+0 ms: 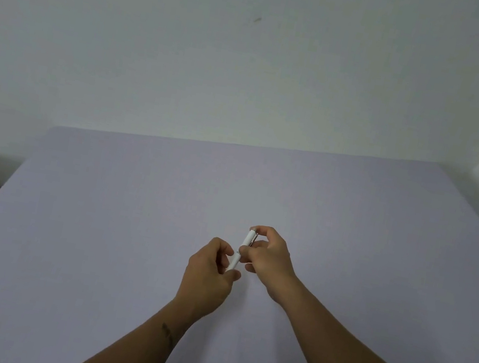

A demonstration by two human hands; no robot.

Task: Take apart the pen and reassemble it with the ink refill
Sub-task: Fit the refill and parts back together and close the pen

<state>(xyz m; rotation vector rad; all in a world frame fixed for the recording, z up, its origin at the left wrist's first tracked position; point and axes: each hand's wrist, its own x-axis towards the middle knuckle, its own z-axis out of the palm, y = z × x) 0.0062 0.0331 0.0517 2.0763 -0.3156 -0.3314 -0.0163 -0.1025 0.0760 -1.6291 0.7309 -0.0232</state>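
White pen (241,251) held above the lilac table (97,220), left hand (211,267) pinching its 7 o'clock end, right hand (269,257) closed on the 1 o'clock half; seemingly whole, likely unscrewing stage, next needs counter-twist.

Bare table (97,220) under smooth pale lilac cloth (369,220)

Left hand (210,267) covers the pen's (244,247) lower tip, right hand (271,259) hides part of its upper barrel; any seam there is too small to tell. Both forearms run off the bottom edge.
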